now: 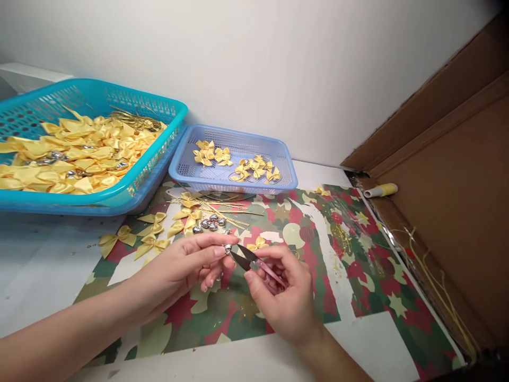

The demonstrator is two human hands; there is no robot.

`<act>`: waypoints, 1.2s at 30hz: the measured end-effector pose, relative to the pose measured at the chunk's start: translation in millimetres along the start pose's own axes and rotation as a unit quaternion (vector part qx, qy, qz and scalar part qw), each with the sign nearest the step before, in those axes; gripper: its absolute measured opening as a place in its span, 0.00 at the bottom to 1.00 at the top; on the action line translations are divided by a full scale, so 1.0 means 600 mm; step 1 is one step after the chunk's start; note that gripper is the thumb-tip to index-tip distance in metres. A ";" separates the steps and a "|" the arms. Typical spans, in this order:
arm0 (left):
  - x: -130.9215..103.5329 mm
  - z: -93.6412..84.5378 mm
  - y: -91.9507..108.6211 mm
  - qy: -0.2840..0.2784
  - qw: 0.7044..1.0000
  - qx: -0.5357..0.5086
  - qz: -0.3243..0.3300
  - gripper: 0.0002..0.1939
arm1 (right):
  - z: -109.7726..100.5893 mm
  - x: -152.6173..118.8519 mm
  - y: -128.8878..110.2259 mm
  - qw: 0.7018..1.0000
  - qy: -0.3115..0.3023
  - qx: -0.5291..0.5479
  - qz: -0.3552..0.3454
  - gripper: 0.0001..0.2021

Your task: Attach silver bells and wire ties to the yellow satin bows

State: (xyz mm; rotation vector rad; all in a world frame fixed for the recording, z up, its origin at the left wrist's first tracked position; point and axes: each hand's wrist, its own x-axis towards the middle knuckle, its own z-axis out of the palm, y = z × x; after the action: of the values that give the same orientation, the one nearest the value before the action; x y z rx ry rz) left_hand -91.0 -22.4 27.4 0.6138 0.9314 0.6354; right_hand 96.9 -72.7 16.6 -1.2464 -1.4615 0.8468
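Observation:
Between its thumb and forefinger, my left hand (199, 262) pinches a small silver bell (227, 248). Small scissors (270, 273) with dark blades and pink handles are gripped in my right hand (284, 292); the blades are parted and their tips are close to the bell. Behind my left hand lie loose silver bells (212, 224), several yellow bows (153, 245) and thin gold cords (230, 204). Another yellow bow (259, 243) is just beyond the scissors. What my left hand's lower fingers hold is hard to make out.
A turquoise basket (119, 192) full of yellow bows, with bells and gold cords, stands at the left. Beside it a blue basket (234, 187) holds fewer bows. Patterned paper (210, 323) covers the table. At the right are a yellow-wound tube (382, 190) and a cardboard wall (449, 175).

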 end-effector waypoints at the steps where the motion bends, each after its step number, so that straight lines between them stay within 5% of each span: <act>1: -0.001 0.002 0.000 0.002 1.000 -0.012 0.001 0.23 | 0.000 0.001 -0.001 1.000 -0.005 0.000 0.000 0.09; 16: 0.002 -0.007 -0.027 -0.084 0.993 -0.008 0.083 0.15 | 0.003 -0.006 -0.001 0.999 0.014 -0.013 -0.033 0.08; 24: 0.001 -0.015 -0.043 -0.071 0.984 0.075 0.146 0.17 | 0.009 -0.011 0.001 0.998 0.027 -0.003 -0.056 0.09; 36: -0.007 -0.020 -0.034 -0.024 0.951 0.198 0.234 0.11 | 0.009 -0.011 0.002 0.997 -0.005 0.072 0.015 0.09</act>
State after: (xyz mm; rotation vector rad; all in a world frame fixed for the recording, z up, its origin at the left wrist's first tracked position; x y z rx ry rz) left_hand -98.6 -36.2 9.4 1.2287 0.8773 0.8555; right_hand 92.2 -78.1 12.4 -1.1596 -1.3670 0.9629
